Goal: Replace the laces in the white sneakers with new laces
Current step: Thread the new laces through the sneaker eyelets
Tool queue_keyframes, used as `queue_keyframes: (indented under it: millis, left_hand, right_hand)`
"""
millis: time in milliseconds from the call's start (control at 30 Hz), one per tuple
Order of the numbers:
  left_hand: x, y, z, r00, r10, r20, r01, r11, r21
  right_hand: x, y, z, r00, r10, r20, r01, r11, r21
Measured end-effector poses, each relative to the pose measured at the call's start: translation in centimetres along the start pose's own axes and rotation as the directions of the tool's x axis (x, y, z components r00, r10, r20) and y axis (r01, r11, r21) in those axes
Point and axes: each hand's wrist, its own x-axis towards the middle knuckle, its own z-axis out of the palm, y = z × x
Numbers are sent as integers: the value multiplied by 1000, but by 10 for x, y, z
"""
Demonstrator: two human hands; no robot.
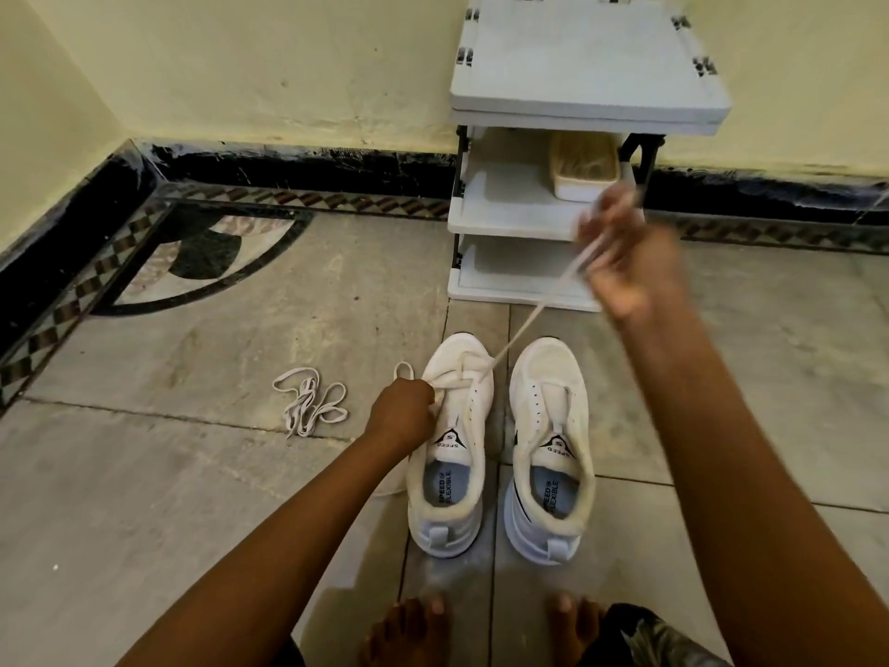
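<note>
Two white sneakers stand side by side on the floor, toes pointing away from me. The left sneaker (457,440) has a cream lace (527,324) threaded near its toe. My right hand (625,262), blurred and raised in front of the shelf, grips one end of that lace and holds it taut. My left hand (401,411) pinches the other end at the sneaker's left side, where a small loop sticks out. The right sneaker (551,445) has no lace in its eyelets.
A loose pile of white laces (312,402) lies on the floor to the left. A white shoe rack (490,219) stands against the wall, with a basket (584,173) on its shelf. My bare feet (409,633) are at the bottom edge.
</note>
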Motion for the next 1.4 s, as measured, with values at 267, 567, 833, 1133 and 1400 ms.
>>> queue_keyframes:
  millis: [267,567,833,1133,1400]
  left_hand:
    - [4,4,3,1000,23,17,-25,996,82]
    - [2,4,7,999,46,-11,-45,994,95]
    - [4,8,8,1000,27,12,-29,993,113]
    - [14,-12,-22,972,-42,231,122,930,-345]
    - [21,-12,-18,999,7,48,4,974,-228]
  right_hand:
    - [-4,63,-66,997,30,-70,-60,-260,-964]
    - [-3,104,-92,999,-31,-15,-20,-206,-978]
    - [5,-21,2,746,-650,-147,484,680,-551]
    - [0,62,-66,965,-238,-112,-51,251,-967]
    - [-1,109,-101,980,175,-92,-4,-449,-894]
